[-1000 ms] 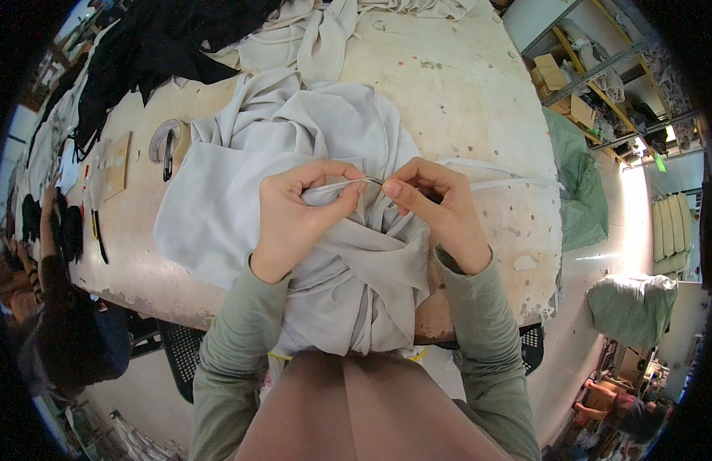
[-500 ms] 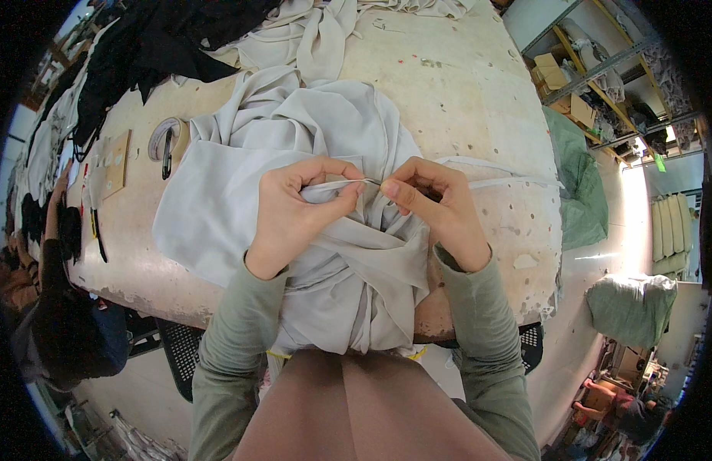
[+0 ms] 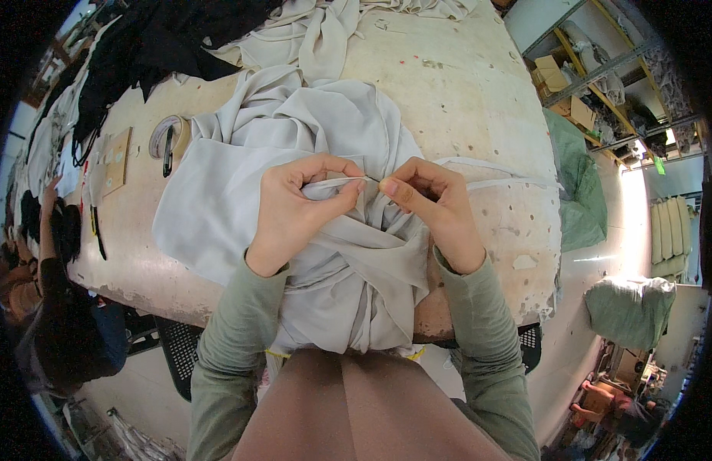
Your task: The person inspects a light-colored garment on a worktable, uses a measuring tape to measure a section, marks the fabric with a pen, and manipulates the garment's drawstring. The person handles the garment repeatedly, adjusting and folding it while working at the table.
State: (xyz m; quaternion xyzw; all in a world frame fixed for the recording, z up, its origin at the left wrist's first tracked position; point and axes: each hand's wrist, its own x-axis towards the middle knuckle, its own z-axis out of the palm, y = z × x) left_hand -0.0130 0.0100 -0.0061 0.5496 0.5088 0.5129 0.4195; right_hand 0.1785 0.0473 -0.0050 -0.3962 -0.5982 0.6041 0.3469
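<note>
Here, at the near edge of a worn cream worktable (image 3: pixel 463 100), a person in olive-green sleeves works a pale grey, thin woven garment (image 3: pixel 294 146) that lies bunched across the tabletop and spills over the edge into the lap. The left hand (image 3: pixel 298 211) has thumb and forefinger pinched together on a narrow folded edge of the cloth, the other fingers curled under it. The right hand (image 3: pixel 433 203), just beside it, has its fingertips closed on the same strip, which is drawn taut between the two hands; whether a needle or thread sits in that grip is too small to tell.

The fabric looks light, limp and rather slippery, likely to slide and crumple unless held by its folded hem or seam, close to the point being worked.

Beyond the garment, at the table's far end, lie a heap of black cloth (image 3: pixel 164 38) and more pale cloth (image 3: pixel 325 31). Left of the garment rest a roll of tape (image 3: pixel 170 138) and a small brown card (image 3: pixel 116 157). Farther left, another person (image 3: pixel 52 292) sits at the table's side.
</note>
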